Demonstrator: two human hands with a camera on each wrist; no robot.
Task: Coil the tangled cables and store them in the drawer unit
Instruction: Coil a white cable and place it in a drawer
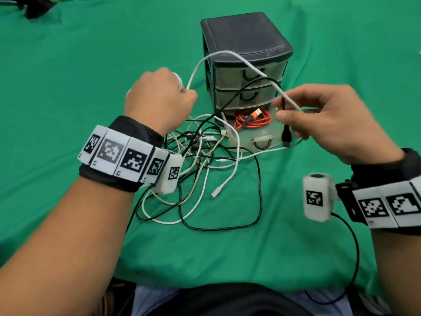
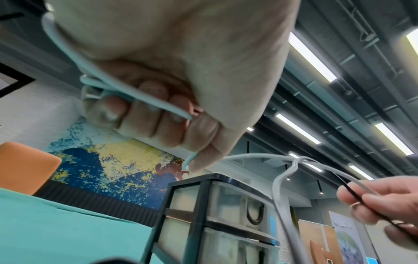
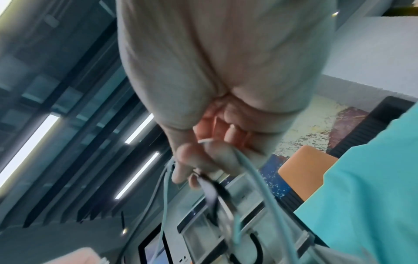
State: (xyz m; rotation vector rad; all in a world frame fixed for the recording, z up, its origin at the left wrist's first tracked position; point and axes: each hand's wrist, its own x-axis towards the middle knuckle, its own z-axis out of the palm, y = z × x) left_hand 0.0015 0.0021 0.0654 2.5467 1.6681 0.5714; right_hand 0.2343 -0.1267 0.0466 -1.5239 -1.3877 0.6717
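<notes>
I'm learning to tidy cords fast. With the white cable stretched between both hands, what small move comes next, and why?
Probably let the black cable drop from the right hand: it pinches that together with the white cable, while the left hand already holds white loops. Then the next loop comes untangled.

Right-wrist cables (image 3: pixel 217 200) motion-blurred

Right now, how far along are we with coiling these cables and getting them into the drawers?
Early. Done: an orange cable lies coiled in the open bottom drawer. In hand: the left hand grips loops of a white cable whose other end the right hand pinches, along with a black cable. Left: the tangled pile on the green cloth.
</notes>
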